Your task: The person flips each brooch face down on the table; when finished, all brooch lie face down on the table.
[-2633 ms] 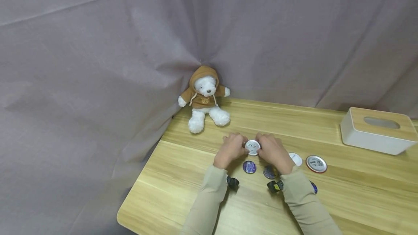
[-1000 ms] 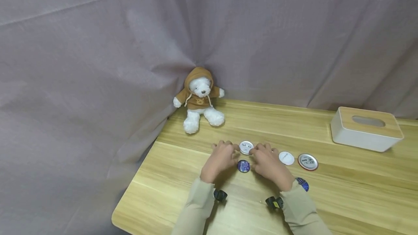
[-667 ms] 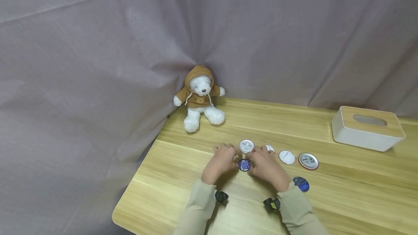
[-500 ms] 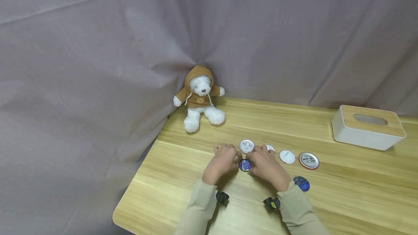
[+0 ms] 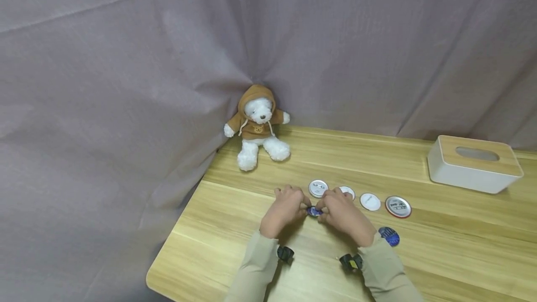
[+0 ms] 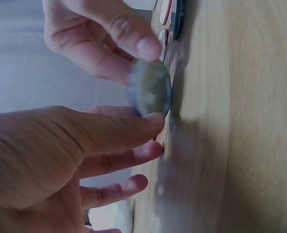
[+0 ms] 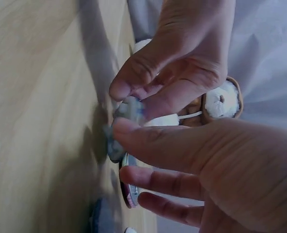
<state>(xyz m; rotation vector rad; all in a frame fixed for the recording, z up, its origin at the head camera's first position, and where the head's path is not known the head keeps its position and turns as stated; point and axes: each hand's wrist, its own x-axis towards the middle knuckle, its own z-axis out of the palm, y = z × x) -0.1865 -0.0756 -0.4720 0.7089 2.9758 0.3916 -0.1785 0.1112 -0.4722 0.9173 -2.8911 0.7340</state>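
Observation:
A small round button badge (image 5: 313, 211) with a blue-purple face is tilted on edge between both hands, just above the wooden table. My left hand (image 5: 285, 209) pinches its left side between thumb and fingertips. On its opposite side, my right hand (image 5: 345, 214) pinches the rim. The left wrist view shows the badge (image 6: 152, 88) blurred, its back turned to the camera. Just beyond the hands, a silver-backed pin badge (image 5: 319, 188) lies face down. Fingers of the right hand partly cover a white-backed badge (image 5: 347, 191).
To the right lie another white-backed badge (image 5: 370, 202), a red-rimmed badge (image 5: 398, 206) and a blue badge (image 5: 389, 236). A plush bear (image 5: 258, 127) in a brown hoodie sits at the back. A tissue box (image 5: 474, 164) stands at the back right, before a grey curtain (image 5: 335, 50).
Both hands have let go of the silver-backed badge, which lies flat, and come nearer to the blue-purple badge. That badge lay face up half a second ago; now it is lifted and tilted.

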